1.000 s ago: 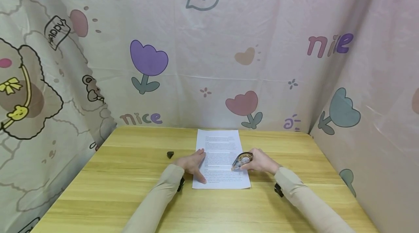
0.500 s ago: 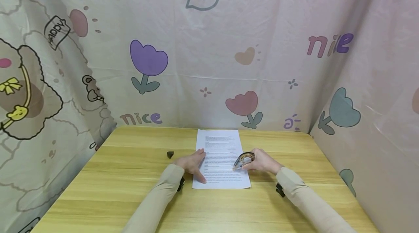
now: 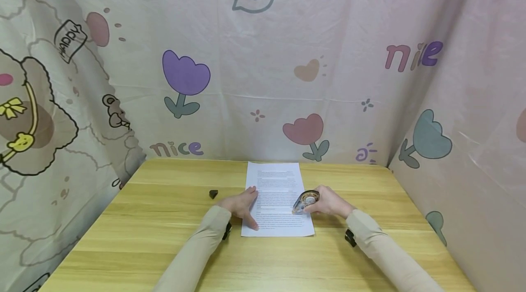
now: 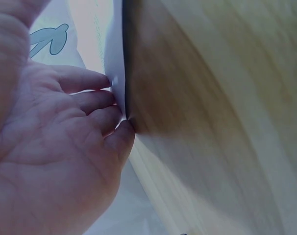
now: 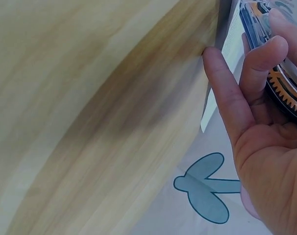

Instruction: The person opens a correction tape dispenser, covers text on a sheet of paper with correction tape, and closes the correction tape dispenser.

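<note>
Correction tape [image 3: 306,201] shifted right, transparent, orange-geared

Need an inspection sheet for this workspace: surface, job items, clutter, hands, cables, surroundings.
Surface: wood-grain table, light yellow-brown.
Job items: printed sheet lying on the table; correction tape dispenser over its right part, tip angled down toward the text; tip contact unclear.
Clutter: small black piece left of the sheet, apart from it; identity unclear.
Left hand: left hand rests on the sheet's left edge, thumb and fingers spread.
Right hand: right hand grips the dispenser.
Cables: nothing seen.
Surroundings: pale curtains with cartoon prints behind and on both sides.
</note>
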Demonstrator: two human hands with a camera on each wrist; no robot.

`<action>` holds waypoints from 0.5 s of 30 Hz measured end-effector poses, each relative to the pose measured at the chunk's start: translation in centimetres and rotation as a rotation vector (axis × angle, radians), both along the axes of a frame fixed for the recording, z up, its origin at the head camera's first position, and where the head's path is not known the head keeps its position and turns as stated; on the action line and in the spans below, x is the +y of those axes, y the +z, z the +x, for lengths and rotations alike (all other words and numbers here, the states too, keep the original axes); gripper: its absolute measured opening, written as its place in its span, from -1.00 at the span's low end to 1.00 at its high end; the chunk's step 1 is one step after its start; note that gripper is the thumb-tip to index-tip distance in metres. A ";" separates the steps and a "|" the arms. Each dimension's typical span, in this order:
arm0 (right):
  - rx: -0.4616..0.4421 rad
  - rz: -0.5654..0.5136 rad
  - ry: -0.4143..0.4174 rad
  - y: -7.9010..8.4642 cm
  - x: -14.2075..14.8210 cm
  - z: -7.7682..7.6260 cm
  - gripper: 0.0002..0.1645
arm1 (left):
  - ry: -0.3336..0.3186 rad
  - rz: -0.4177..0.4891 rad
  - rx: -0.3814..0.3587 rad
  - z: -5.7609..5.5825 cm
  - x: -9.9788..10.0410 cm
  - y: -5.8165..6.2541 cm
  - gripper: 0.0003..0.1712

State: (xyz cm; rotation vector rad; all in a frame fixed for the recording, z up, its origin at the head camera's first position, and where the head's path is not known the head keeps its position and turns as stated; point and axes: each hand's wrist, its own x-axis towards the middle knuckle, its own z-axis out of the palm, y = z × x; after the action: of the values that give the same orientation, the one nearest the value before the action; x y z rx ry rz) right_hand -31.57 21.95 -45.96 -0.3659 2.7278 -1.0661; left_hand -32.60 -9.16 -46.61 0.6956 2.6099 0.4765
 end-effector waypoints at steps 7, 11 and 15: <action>-0.009 -0.012 -0.005 0.3 0.0 0.0 -0.62 | 0.007 -0.001 -0.002 -0.3 0.1 0.1 0.41; -0.019 -0.007 0.000 0.4 0.0 0.1 -0.62 | 0.011 -0.001 -0.006 -0.2 0.1 0.1 0.41; -0.030 -0.019 0.004 0.3 0.2 0.1 -0.60 | 0.000 -0.008 -0.002 -0.2 0.1 0.0 0.41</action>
State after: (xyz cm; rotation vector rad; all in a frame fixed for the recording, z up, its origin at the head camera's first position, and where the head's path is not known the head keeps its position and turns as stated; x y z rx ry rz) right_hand -31.50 22.10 -45.68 -0.3554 2.6909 -1.0884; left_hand -32.79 -9.09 -46.59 0.6916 2.6083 0.4669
